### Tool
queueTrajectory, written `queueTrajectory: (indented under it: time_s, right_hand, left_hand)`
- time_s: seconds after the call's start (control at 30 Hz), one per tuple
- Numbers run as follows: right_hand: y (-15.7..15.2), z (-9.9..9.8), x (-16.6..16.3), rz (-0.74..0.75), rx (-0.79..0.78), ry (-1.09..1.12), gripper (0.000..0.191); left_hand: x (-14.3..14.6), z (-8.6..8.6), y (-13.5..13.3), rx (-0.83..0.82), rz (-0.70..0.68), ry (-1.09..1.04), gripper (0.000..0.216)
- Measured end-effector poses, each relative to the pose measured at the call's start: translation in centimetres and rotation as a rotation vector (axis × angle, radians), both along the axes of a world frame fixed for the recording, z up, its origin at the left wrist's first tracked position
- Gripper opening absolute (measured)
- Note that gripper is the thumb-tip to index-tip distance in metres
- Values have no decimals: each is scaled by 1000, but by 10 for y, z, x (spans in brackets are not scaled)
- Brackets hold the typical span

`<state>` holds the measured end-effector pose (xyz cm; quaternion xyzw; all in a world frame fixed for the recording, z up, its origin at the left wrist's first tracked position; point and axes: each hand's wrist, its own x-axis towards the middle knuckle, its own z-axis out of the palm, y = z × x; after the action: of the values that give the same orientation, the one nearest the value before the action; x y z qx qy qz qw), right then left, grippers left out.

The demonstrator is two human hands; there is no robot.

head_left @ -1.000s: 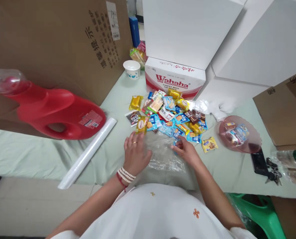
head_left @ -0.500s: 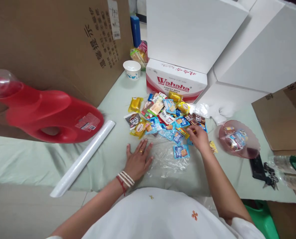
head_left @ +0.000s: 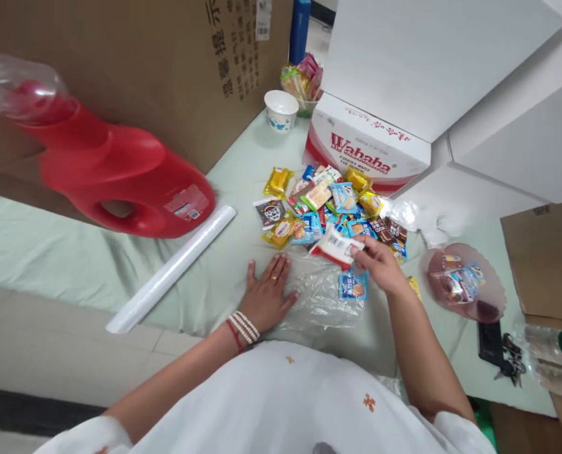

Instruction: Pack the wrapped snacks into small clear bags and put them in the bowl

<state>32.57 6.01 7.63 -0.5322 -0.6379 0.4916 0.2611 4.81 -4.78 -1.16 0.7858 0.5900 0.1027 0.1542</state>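
The right hand [head_left: 380, 265] pinches a red-and-white packet [head_left: 333, 246] between its fingers at the near edge of a snack pile [head_left: 343, 197] before a "Wahaha" box [head_left: 363, 151]; brown wrappers [head_left: 395, 231] read "COCOA." The left hand [head_left: 267, 295], fingers spread slightly, lies flat on the desk [head_left: 214, 284] beside clear plastic [head_left: 313, 312].

pale tiled floor [head_left: 72, 353] with a dark band [head_left: 39, 407] below a green-clothed table [head_left: 224, 268].
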Motion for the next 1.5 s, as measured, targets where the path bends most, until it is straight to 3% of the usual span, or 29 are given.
queueTrajectory:
  time_s: [0.07, 0.13, 0.23, 0.33, 0.43, 0.5, 0.57, 0.63, 0.7, 0.8, 0.93, 1.07, 1.2, 1.27, 1.4, 1.43, 1.5]
  right_hand:
    - [-15, -7, -6, 195, -76, 5, 29]
    - [-26, -22, -16, 322, -50, -97, 22]
    - [-40, -39, -22, 255, 111, -304, 20]
    - [-67, -34, -6, 131, 303, -331, 29]
    - [-103, -26, 17, 310, 389, -330, 41]
    - [-126, -32, 27, 441, 424, -400, 51]
    - [-146, -46, 32, 443, 477, -465, 39]
    - [-160, -60, 33, 378, 515, -449, 20]
    - [-168, -66, 33, 326, 505, -360, 19]
    - [-164, -57, 33, 274, 411, -217, 16]
    - [-125, -45, 33, 109, 252, -191, 22]
    - [-75, -44, 36, -26, 156, -427, 29]
    - [-61, -27, 32, -177, 397, -742, 34]
    - [-70, -16, 20, -115, 515, -686, 36]
    - [-88, -17, -19, 372, 519, -582, 39]
    - [-89, -23, -27, 435, 490, -614, 40]
    - [-87, -37, -38, 415, 421, -704, 43]
  left_hand:
    - [0, -1, 4, 2, -4, 2, 71]
    - [-2, -4, 7, 12, -10, 4, 70]
    - [-10, -7, 7, 47, -18, -10, 71]
    - [-27, -3, -2, 141, -27, -61, 72]
    - [-46, 4, -15, 219, -281, -162, 72]
    - [-55, 5, -22, 193, -473, -206, 71]
    - [-62, 1, -24, 147, -533, -211, 67]
    - [-68, -4, -23, 111, -521, -221, 47]
    - [-72, -5, -20, 65, -501, -261, 29]
    - [-75, 4, -11, -21, -410, -339, 26]
    - [-63, 21, 20, -89, -163, -357, 31]
    - [-36, 22, 54, -98, 29, -196, 33]
    - [-13, 15, 59, -50, 121, -19, 30]
    - [-8, 11, 56, -25, 156, -25, 30]
    - [-10, 7, 55, -4, 244, -109, 28]
    - [-13, 8, 56, 29, 269, -134, 28]
    - [-20, 13, 54, 164, 327, -162, 31]
